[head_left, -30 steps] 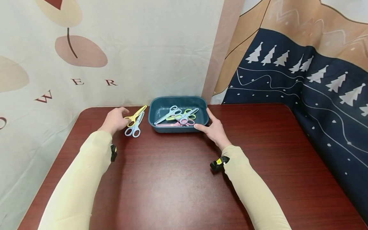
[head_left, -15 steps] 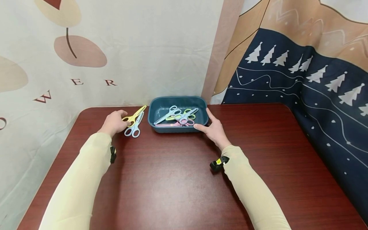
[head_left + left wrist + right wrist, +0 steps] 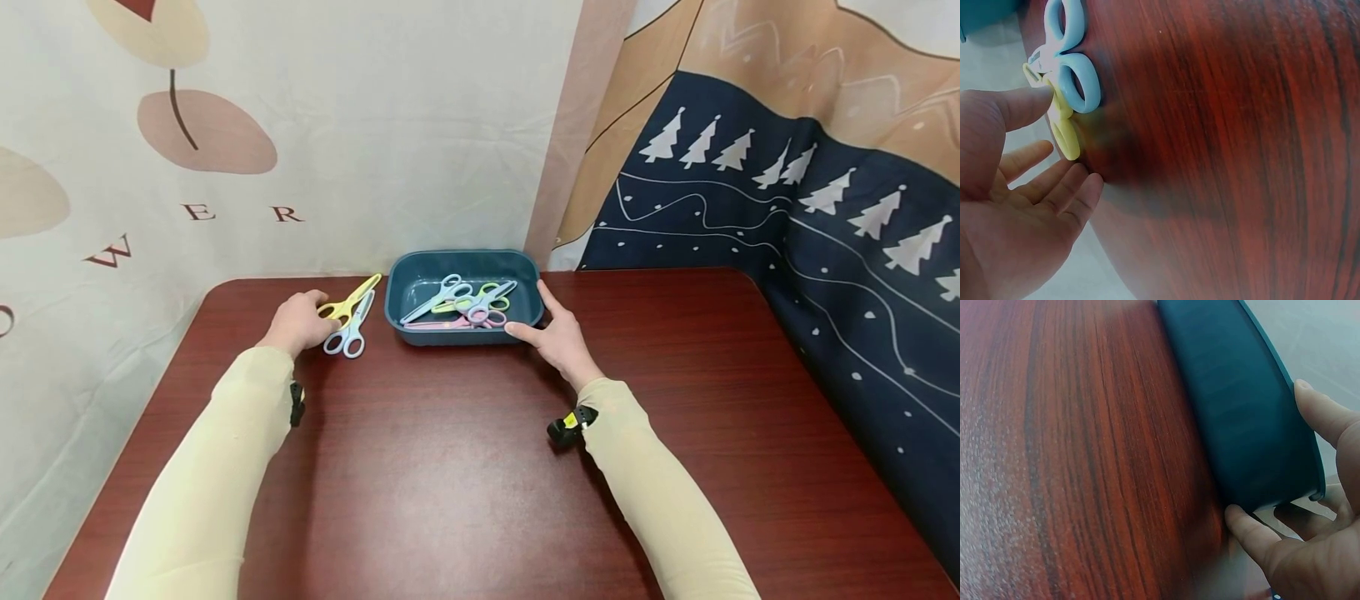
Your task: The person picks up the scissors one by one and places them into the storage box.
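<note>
My left hand [image 3: 295, 321] is at the yellow scissors [image 3: 350, 304], which lie on the table left of the tray. In the left wrist view its thumb [image 3: 1032, 106] touches the yellow handle, and the other fingers are spread loosely beside it. Light blue scissors [image 3: 352, 327] lie partly under the yellow pair. My right hand [image 3: 557, 333] rests on the right front corner of a dark teal tray [image 3: 408, 265], thumb at the front rim and fingers straight along the end wall. Blue scissors [image 3: 442, 298] and several other pastel pairs lie heaped inside the tray.
The tray stands at the back edge of the dark red wooden table [image 3: 442, 467], close to a pale curtain [image 3: 375, 142]. A navy cloth with white trees [image 3: 697, 217] hangs along the right side.
The yellow scissors' handle end has shifted slightly left with the left hand, and more of its loop now shows. The right hand and tray stay in place.
</note>
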The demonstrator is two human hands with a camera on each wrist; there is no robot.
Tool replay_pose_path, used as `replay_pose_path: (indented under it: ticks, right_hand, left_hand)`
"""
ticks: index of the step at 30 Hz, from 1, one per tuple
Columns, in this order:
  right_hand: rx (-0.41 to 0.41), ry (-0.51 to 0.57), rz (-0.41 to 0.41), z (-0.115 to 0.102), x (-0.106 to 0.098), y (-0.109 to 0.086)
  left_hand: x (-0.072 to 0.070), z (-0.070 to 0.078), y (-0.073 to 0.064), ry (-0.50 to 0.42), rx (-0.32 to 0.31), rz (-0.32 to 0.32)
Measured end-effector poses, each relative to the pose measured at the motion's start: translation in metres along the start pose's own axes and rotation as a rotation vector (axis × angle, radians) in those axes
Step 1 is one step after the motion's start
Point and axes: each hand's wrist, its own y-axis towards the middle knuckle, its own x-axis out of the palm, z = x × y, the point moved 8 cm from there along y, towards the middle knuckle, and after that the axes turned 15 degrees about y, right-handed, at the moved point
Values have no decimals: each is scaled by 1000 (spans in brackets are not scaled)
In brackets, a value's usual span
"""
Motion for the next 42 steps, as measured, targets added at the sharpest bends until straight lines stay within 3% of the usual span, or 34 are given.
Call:
replay_pose_path:
  ticks: [22,32,42]
  right_hand:
    - [10,7,1,2,-1,2]
    - [6,20,0,2,-1,2]
    - [-1,26,1,3,0,2]
  left_hand:
    - [2,2,-5,56,10,38]
    - [7,0,-6,29,-11,42]
    - [6,-3,-6,-19,-17,88]
